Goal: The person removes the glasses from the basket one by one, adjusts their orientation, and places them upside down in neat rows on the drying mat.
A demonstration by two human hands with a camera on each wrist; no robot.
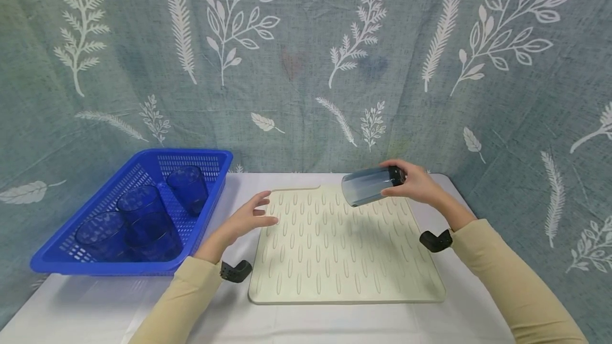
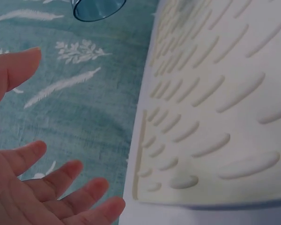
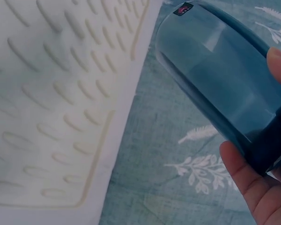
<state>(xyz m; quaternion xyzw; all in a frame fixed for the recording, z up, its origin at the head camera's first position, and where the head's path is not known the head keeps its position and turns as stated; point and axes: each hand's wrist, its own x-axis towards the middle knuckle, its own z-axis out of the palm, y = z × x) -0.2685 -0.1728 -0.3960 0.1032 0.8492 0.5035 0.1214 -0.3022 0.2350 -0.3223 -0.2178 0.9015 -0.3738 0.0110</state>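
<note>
Left of the cream mat, on the white tabletop, sits a blue basket with four drinking glasses inside. At the mat's left edge, the person's left hand hangs above the surface, thumb well apart from the fingers, which are loosely spread and slightly bent. A black device shows at that wrist, just by the mat's left side. Over the far right part of the mat, a smoky-blue glass is held in the air, tipped onto its side, its wider end pointing left. Its dark end lies in the right hand, clamped between thumb and fingers from either side. A second black device shows at the right wrist, near the mat's right edge.
</note>
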